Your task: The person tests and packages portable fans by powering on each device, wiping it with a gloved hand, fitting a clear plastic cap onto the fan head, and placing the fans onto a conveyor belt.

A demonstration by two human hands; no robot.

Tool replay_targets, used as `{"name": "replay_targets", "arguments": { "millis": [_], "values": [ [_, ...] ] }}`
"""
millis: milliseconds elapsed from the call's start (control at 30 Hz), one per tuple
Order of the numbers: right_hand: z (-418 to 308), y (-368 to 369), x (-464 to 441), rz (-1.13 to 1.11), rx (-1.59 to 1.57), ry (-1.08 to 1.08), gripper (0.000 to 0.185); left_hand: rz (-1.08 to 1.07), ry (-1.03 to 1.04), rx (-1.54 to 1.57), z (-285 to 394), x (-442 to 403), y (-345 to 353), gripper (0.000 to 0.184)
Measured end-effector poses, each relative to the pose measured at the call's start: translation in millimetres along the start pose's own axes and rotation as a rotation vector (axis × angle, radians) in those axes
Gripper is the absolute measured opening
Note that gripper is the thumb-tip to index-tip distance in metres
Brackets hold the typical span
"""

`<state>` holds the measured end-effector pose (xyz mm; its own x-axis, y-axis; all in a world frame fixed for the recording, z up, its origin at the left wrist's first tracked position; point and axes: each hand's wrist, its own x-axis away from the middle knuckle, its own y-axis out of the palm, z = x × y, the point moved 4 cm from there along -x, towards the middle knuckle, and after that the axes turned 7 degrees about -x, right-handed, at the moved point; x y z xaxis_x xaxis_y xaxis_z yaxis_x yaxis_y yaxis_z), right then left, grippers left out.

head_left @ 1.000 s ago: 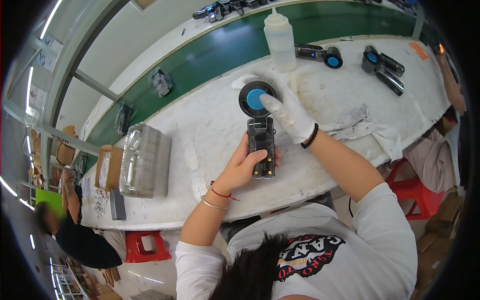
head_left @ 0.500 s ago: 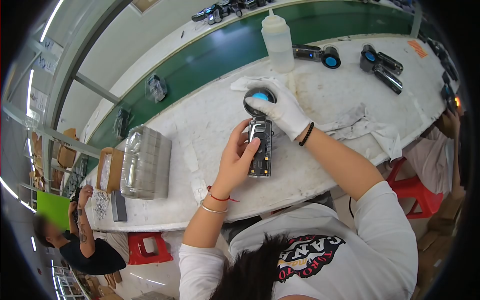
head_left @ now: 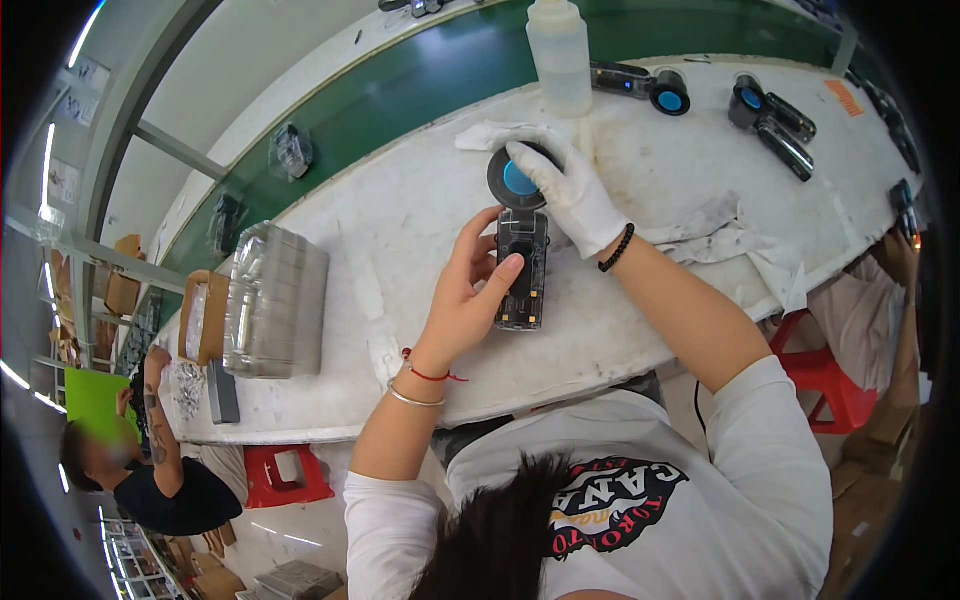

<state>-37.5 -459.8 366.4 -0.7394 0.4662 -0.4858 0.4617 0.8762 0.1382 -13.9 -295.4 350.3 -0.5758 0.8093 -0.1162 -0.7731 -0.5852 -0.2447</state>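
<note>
My bare left hand (head_left: 468,287) wraps round the body of a black handheld device (head_left: 522,285) with a see-through casing, its thumb lying on the front. At the device's top is a round black head with a blue centre. My right hand (head_left: 580,200), in a white glove, is closed round the right rim of that head, thumb on the front. A white cloth (head_left: 487,136) shows behind the head beside the gloved fingers; whether they grip it is hidden.
A squeeze bottle (head_left: 560,60) and similar devices (head_left: 768,125) stand or lie beyond my hands. On the left are a stack of clear plastic trays (head_left: 277,305) and a cardboard box (head_left: 204,318). A crumpled cloth (head_left: 735,245) lies right. Another person (head_left: 160,470) sits left.
My right thumb has moved from the lower part of the blue centre up to its upper right edge. Both hands still hold the device. The camera view has shifted slightly.
</note>
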Motion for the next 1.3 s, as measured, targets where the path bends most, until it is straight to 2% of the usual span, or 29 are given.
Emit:
{"name": "replay_targets", "arguments": {
  "millis": [67, 133, 167, 233, 300, 333, 367, 433, 467, 500, 567, 633, 700, 767, 800, 833, 867, 900, 933, 967, 1000, 1033, 1100, 1133, 1167, 1200, 1267, 1300],
  "values": [
    [2, -1, 2, 0.032, 0.005, -0.024, 0.026, 0.000, -0.004, -0.015, 3, 0, 2, 0.056],
    [5, -1, 4, 0.068, 0.009, -0.053, 0.026, 0.124, 0.105, -0.472, 18, 4, 7, 0.068],
    [7, -2, 5, 0.112, 0.062, -0.026, 0.025, 0.116, 0.155, -0.603, 15, 6, 10, 0.079],
    [2, -4, 6, 0.157, 0.115, 0.002, 0.024, 0.131, 0.234, -0.696, 19, 4, 13, 0.079],
    [-13, 2, 5, -0.035, 0.308, -0.109, 0.028, 0.159, 0.307, -0.788, 21, 5, 13, 0.079],
    [-13, 2, 5, -0.058, 0.396, -0.228, 0.030, 0.107, 0.222, -0.686, 16, 5, 8, 0.076],
    [-15, 2, 4, -0.062, 0.393, -0.232, 0.030, 0.055, 0.139, -0.585, 11, 5, 4, 0.073],
    [-19, 4, 4, -0.123, 0.506, -0.311, 0.030, 0.048, -0.088, -0.043, -3, 3, -5, 0.064],
    [-16, 3, 2, -0.118, 0.451, -0.216, 0.030, 0.047, -0.150, 0.152, -15, -1, -15, 0.054],
    [-10, 2, 2, -0.110, 0.396, -0.122, 0.030, 0.011, -0.239, 0.441, 2, -2, -13, 0.052],
    [-6, 1, 2, -0.093, 0.353, -0.072, 0.029, -0.038, -0.195, 0.618, 4, -6, -21, 0.052],
    [-15, 4, 4, -0.100, 0.556, -0.216, 0.029, -0.052, -0.180, 0.602, 0, -7, -26, 0.051],
    [-8, 5, 4, -0.087, 0.544, -0.259, 0.030, 0.001, -0.205, 0.569, 1, -5, -28, 0.051],
    [-2, 4, 4, -0.073, 0.373, -0.163, 0.031, 0.179, -0.227, 0.366, 4, 4, -40, 0.051],
    [-7, 3, 3, -0.072, 0.473, -0.279, 0.031, 0.256, -0.260, 0.284, 16, 13, -44, 0.051],
    [-4, 2, 4, -0.044, 0.511, -0.347, 0.031, 0.334, -0.184, 0.148, 12, 18, -54, 0.051],
    [-4, 2, 6, -0.010, 0.552, -0.408, 0.032, 0.407, -0.080, -0.191, -6, 26, -72, 0.053],
    [-15, 3, 8, -0.034, 0.511, -0.303, 0.037, 0.450, -0.089, -0.503, -8, 37, -76, 0.054],
    [-25, 3, 11, -0.017, 0.505, -0.317, 0.040, 0.453, -0.030, -0.961, 2, 46, -73, 0.054],
    [-31, 5, 14, -0.007, 0.496, -0.325, 0.043, 0.456, -0.055, -1.138, 5, 50, -66, 0.052],
    [-28, 10, 16, -0.039, 0.287, -0.205, 0.045, 0.467, -0.087, -1.315, 6, 55, -59, 0.051],
    [-40, 5, 19, -0.031, 0.286, -0.203, 0.045, 0.479, -0.045, -1.214, 3, 59, -69, 0.049],
    [-75, 2, 20, -0.048, 0.553, -0.452, 0.052, 0.540, 0.199, -1.632, 10, 66, -107, 0.043],
    [-80, -8, 11, -0.045, 0.556, -0.462, 0.052, 0.699, 0.234, -1.794, 36, 70, -118, 0.042],
    [-87, -21, 4, -0.033, 0.631, -0.598, 0.051, 0.864, 0.261, -1.952, 62, 76, -128, 0.040],
    [-95, -37, -1, 0.011, 0.580, -0.618, 0.050, 0.871, 0.254, -1.957, 67, 81, -151, 0.040],
    [-117, -88, 2, 0.224, 0.368, -0.524, 0.052, 0.773, -0.122, -1.606, 60, 102, -208, 0.033],
    [-122, -119, 2, 0.337, 0.400, -0.519, 0.054, 0.634, -0.212, -1.384, 53, 104, -220, 0.030]
  ]
}}
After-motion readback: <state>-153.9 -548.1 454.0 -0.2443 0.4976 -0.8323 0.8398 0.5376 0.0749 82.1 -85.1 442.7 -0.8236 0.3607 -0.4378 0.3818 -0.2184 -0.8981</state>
